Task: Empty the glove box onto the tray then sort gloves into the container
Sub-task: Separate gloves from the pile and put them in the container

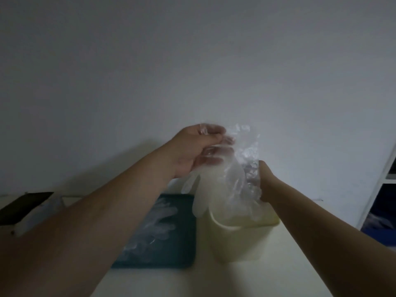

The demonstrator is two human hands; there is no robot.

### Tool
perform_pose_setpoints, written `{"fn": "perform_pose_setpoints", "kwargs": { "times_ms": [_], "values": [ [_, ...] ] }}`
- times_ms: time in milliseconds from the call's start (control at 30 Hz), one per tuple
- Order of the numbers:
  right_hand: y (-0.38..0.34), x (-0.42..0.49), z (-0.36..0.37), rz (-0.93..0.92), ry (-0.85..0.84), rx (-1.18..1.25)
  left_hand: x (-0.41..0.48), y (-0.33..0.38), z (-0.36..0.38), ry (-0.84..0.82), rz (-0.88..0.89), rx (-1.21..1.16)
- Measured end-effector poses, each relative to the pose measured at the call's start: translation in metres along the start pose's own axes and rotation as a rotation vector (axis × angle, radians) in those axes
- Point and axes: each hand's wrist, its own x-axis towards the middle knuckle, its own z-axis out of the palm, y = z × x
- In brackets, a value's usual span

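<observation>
Sorting stage, in progress. My left hand (197, 150) and right hand (264, 181) are both raised above the table (162, 279), each with its grip closed on the same bunch of thin, clear, crinkled plastic gloves (237, 168). The left pinches the upper edge between fingers and thumb; the right clamps the lower right side. The glove fingers hang down from the bunch, just over the near-left rim of the pale, translucent, rectangular plastic container (235, 243).

Done, as I judge it: the emptying step. A loose heap of clear gloves (156, 224) lies on the dark teal, flat, rectangular tray (182, 249), left of the container and just beside it. The glove box I cannot identify with certainty; a dark flat object (21, 207) lies at the far left, too dim to name.

Outstanding: the held bunch is not yet released into the container. Contents of the container are unclear through its cloudy wall. The heap on the tray remains to be sorted, so a good part of the work is left.
</observation>
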Motion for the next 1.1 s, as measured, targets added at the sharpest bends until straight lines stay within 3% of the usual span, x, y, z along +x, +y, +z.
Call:
{"fn": "perform_pose_setpoints", "kwargs": {
  "times_ms": [67,200,300,333,467,600,733,867,1100],
  "values": [
    [-0.001,0.0,-0.014,0.018,-0.008,0.069,0.027,-0.023,0.005,0.07,-0.04,0.014],
    [-0.001,-0.005,-0.048,-0.087,0.046,-0.05,0.061,-0.068,0.01,0.208,-0.095,0.108],
    [-0.01,-0.011,-0.067,-0.281,0.269,-0.283,0.073,-0.094,0.02,0.36,-0.073,0.302],
    [-0.016,-0.017,-0.067,-0.325,0.268,-0.312,0.076,-0.1,0.024,0.397,-0.075,0.328],
    [-0.037,-0.044,-0.032,-0.342,-0.079,-0.45,0.08,-0.109,0.028,0.389,-0.103,0.447],
    [-0.035,-0.048,0.01,-0.141,-0.357,-0.635,0.071,-0.1,0.018,0.455,-0.139,0.277],
    [-0.014,-0.031,0.048,-0.095,-0.465,-0.855,0.053,-0.086,-0.01,0.564,-0.086,0.332],
    [0.016,-0.004,0.068,-0.076,-0.548,-1.117,0.032,-0.087,-0.039,0.547,-0.06,0.308],
    [0.057,0.016,0.08,-0.074,-0.45,-1.354,-0.011,-0.094,-0.066,0.493,-0.018,0.334]
  ]
}}
